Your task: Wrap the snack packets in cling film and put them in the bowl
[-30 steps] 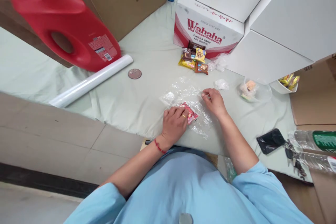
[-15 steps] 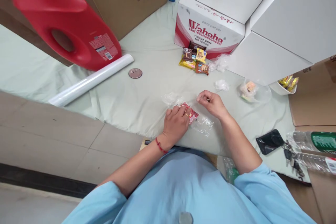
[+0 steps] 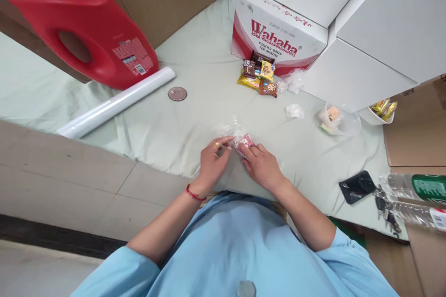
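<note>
A small red snack packet (image 3: 246, 140) lies on the cloth in front of me, partly covered by crinkled clear plastic film (image 3: 226, 129). From the right, my right hand (image 3: 263, 164) presses its fingers onto the packet and holds it down. At the packet's left side, my left hand (image 3: 213, 160) has thumb and index finger closed together at the edge of the film. The film's lower part is mostly hidden beneath both hands; a bit of it shows to the right of my right hand.
Several wrapped snacks (image 3: 257, 74) rest against the Wahaha box (image 3: 278, 37). Crumpled film (image 3: 294, 111) and a clear bowl (image 3: 350, 125) are to the right. A white roll (image 3: 118, 102), a round tin-like disc (image 3: 177, 93) and a red jug (image 3: 104, 23) stand left; a phone (image 3: 357, 187) and keys lie right.
My right hand has come down and left onto the packet. My left hand has moved off it to the left, to the film's edge. The film is now gathered closer around the packet.
</note>
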Demonstrator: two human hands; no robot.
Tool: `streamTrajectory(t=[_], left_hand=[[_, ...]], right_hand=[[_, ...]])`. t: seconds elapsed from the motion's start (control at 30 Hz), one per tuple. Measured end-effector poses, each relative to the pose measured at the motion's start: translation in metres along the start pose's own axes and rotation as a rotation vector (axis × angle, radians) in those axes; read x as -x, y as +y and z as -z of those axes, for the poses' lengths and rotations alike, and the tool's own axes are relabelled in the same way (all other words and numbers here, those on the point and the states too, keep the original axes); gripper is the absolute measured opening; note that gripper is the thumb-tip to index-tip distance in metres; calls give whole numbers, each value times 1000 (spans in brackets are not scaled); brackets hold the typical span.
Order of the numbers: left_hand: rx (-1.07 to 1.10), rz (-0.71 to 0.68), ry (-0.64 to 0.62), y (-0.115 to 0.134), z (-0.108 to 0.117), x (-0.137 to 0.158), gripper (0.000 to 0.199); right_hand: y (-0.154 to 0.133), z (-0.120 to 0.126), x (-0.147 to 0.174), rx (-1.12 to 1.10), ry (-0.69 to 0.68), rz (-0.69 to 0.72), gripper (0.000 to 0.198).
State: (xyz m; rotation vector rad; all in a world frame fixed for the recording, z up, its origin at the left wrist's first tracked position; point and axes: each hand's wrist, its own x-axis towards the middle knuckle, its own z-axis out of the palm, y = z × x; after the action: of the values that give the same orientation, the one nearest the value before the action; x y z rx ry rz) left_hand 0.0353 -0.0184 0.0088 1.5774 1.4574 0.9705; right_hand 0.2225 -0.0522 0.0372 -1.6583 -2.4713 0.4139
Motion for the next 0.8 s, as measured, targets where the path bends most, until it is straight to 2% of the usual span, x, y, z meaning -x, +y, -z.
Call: streamTrajectory(t=[0.07, 0.13, 0.23, 0.3, 0.37, 0.47, 0.57, 0.67, 0.8], left_hand=[[-58, 91, 134, -3, 7, -5, 32], [-194, 90, 222, -6, 10, -8, 36], [-348, 58, 202, -9, 7, -11, 44], [-364, 64, 153, -8, 0, -12, 51], [-300, 84, 120, -5, -7, -15, 65], [-70, 139, 105, 1, -14, -23, 97], [111, 198, 89, 9, -14, -32, 115], [127, 238, 91, 12, -8, -41, 117], [-39, 260, 8, 6, 5, -52, 94]], right_hand=[[-2, -1, -1, 31, -30, -1, 55], [-3, -2, -2, 34, -45, -7, 59], [-4, -3, -5, -1, -21, -17, 66], [-4, -3, -6, -26, -2, -10, 68], [-3, -2, -7, -31, -8, -1, 68], [-3, -1, -6, -16, -47, -12, 66], [-4, 2, -6, -35, -65, -21, 65], [-3, 4, -6, -66, -77, -22, 63], [0, 0, -5, -117, -65, -16, 63]])
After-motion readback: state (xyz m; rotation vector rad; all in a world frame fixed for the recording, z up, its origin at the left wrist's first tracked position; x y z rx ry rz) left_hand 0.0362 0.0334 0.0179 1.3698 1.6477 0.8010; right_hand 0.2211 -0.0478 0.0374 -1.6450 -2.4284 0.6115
